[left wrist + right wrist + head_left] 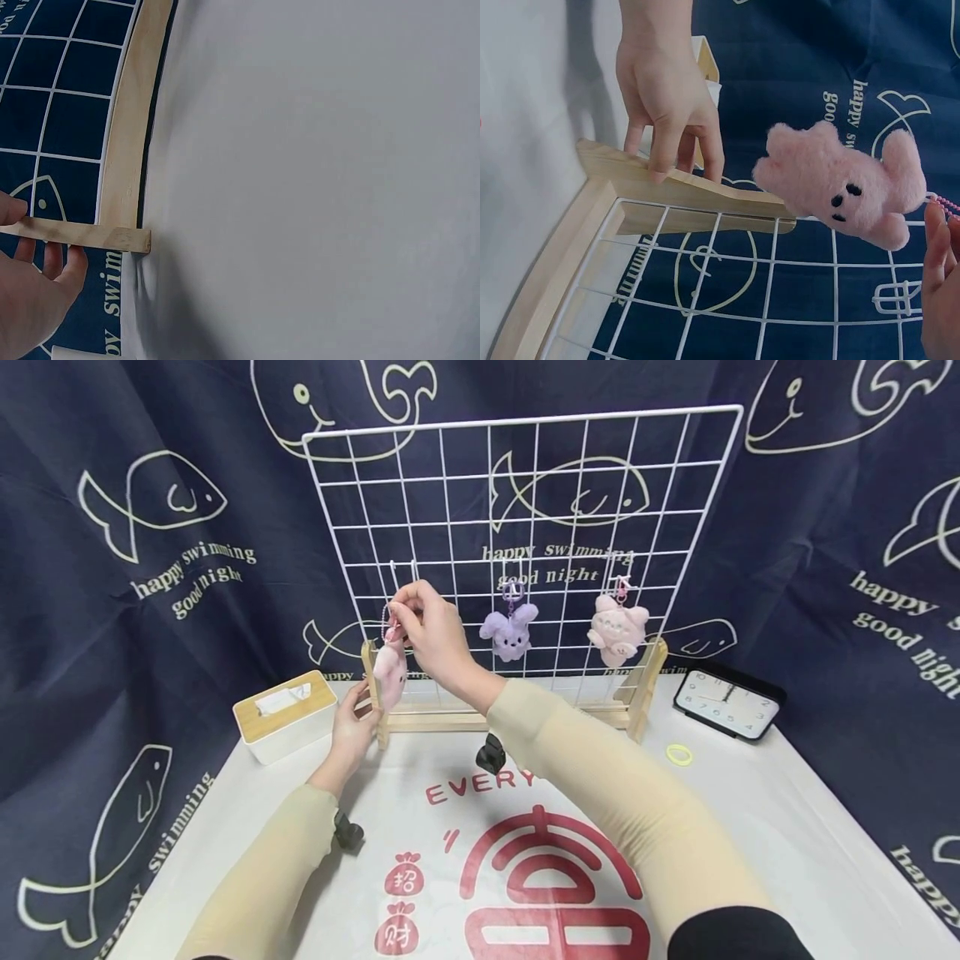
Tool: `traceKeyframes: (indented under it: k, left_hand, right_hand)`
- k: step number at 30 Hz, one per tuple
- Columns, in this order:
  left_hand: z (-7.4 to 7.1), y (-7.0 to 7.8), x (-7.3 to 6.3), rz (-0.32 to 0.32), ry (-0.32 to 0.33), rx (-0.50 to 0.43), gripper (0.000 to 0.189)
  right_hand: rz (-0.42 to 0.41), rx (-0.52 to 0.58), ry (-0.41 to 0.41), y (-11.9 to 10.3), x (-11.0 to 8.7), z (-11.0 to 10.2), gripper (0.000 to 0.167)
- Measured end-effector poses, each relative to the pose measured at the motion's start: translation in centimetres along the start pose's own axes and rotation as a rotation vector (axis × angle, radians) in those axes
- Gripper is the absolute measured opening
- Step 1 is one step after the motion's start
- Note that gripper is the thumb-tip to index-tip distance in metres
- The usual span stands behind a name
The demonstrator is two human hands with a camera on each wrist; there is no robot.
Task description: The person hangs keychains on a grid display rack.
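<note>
My right hand pinches the pink bead chain of a pink plush keychain. The plush hangs in front of the left part of a white wire grid, below a pair of white hooks; the right wrist view shows its dark eyes and nose. Lower down, my left hand grips the left wooden foot of the grid's stand, thumb on one side and fingers on the other. A purple plush keychain and another pink plush keychain hang farther right on the grid.
A white tissue box with a wooden lid stands left of the grid. To the right are a black-framed clock and a yellow ring on the white printed tablecloth. A dark blue fish-patterned curtain hangs behind.
</note>
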State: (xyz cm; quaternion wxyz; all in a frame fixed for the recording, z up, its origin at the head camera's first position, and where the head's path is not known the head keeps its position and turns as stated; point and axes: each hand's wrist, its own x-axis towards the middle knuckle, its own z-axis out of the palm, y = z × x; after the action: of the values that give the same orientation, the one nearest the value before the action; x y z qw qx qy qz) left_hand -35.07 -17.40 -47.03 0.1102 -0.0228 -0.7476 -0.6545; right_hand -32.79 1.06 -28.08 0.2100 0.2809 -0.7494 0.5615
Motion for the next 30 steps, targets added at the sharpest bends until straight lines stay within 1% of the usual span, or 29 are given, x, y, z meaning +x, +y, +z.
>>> traceKeyframes:
  k: [6, 15, 19, 25, 30]
  left_hand:
    - [0.0, 0.0, -0.2, 0.009, 0.003, 0.012, 0.066]
    - [0.0, -0.2, -0.1, 0.007, -0.011, 0.004, 0.065]
    - [0.0, -0.2, -0.1, 0.009, -0.010, 0.001, 0.065]
    - [0.0, -0.1, -0.1, 0.006, -0.006, 0.005, 0.066]
    - [0.0, 0.0, -0.2, 0.006, -0.006, 0.005, 0.065]
  right_hand:
    - [0.034, -0.054, 0.034, -0.2, 0.3, -0.1, 0.010]
    - [0.049, -0.099, 0.056, 0.6, 0.5, -0.3, 0.011]
    - [0.057, -0.136, 0.071, 0.9, 0.7, -0.3, 0.011]
    - [0.070, -0.219, 0.072, 1.4, 1.1, -0.3, 0.012]
    - [0.087, -0.242, 0.060, 2.2, 1.5, -0.2, 0.012]
